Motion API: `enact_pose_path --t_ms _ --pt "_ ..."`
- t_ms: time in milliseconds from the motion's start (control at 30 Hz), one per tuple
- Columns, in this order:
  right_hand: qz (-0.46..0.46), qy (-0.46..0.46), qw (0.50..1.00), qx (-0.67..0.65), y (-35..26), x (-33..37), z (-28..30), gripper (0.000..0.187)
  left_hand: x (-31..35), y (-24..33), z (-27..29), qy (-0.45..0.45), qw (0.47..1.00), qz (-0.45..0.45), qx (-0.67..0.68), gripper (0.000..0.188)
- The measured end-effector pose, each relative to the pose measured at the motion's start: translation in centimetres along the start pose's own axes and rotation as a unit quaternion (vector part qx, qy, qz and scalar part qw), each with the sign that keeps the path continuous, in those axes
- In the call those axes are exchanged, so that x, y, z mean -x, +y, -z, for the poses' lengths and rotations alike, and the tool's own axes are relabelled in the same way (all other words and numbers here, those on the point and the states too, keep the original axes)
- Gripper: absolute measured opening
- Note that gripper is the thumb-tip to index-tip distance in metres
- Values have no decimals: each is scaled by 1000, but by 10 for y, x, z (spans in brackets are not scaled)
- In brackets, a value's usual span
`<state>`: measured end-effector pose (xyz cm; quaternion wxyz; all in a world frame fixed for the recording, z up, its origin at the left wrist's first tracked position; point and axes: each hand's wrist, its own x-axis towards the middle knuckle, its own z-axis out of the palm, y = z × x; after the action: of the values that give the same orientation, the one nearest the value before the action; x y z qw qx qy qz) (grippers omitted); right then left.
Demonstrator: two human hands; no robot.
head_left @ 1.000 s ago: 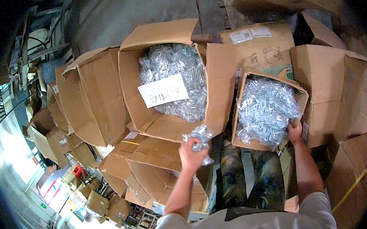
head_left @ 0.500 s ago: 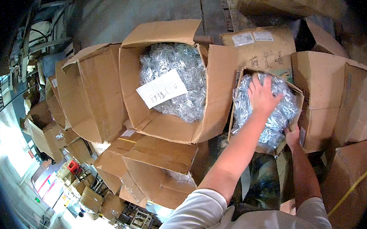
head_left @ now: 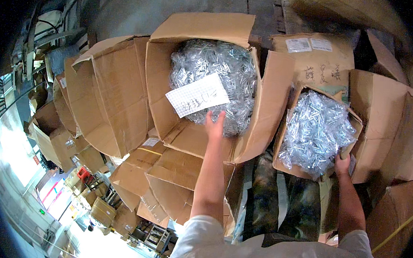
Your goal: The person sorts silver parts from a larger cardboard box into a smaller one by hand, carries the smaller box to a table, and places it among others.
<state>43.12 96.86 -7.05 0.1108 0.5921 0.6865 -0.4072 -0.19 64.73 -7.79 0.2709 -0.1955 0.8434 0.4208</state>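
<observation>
My left hand [head_left: 215, 123] reaches over the near edge of a big open cardboard box [head_left: 189, 140] filled with clear plastic packets of small metal parts [head_left: 219, 68]. Its fingers are spread and hold nothing. A white paper slip [head_left: 197, 94] lies on the packets just beyond the fingertips. My right hand [head_left: 342, 163] grips the near right corner of a smaller open box [head_left: 356, 152], which is tilted toward me and is heaped with the same clear packets [head_left: 315, 131].
Several flattened and open cardboard boxes [head_left: 109, 94] crowd the left and lower left. More cartons [head_left: 388, 102] stand at the right and back, one with white labels [head_left: 311, 44]. My camouflage trouser legs [head_left: 282, 200] show between the boxes. Grey concrete floor [head_left: 128, 10] lies behind.
My left hand held a packet near my lap, swung right and dropped it into the smaller box, then came back left, empty, over the big box. My right hand stayed on the small box.
</observation>
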Motion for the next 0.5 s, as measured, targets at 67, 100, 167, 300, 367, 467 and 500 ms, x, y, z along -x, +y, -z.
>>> enact_pose_path --t_ms 67,100,167,300,367,467,500 --pt "-6 -14 999 -31 -9 6 7 34 -7 -1 -22 -3 985 120 125 72" --pt "6 -4 1000 -23 -7 4 8 33 -11 -4 -31 18 978 147 147 80" --pt "31 11 999 -5 -1 1 6 30 -21 -12 -48 128 988 85 9 91" --pt "-15 38 998 -57 16 7 5 26 -8 7 -56 22 983 183 16 96" --pt "40 12 999 -16 6 5 14 25 -11 4 -53 1 987 159 -20 105" --pt "39 15 999 -8 -1 2 12 26 -22 2 -57 62 993 101 -22 110" --pt "39 14 999 -3 -1 2 12 26 -25 5 -61 82 989 116 -41 113"
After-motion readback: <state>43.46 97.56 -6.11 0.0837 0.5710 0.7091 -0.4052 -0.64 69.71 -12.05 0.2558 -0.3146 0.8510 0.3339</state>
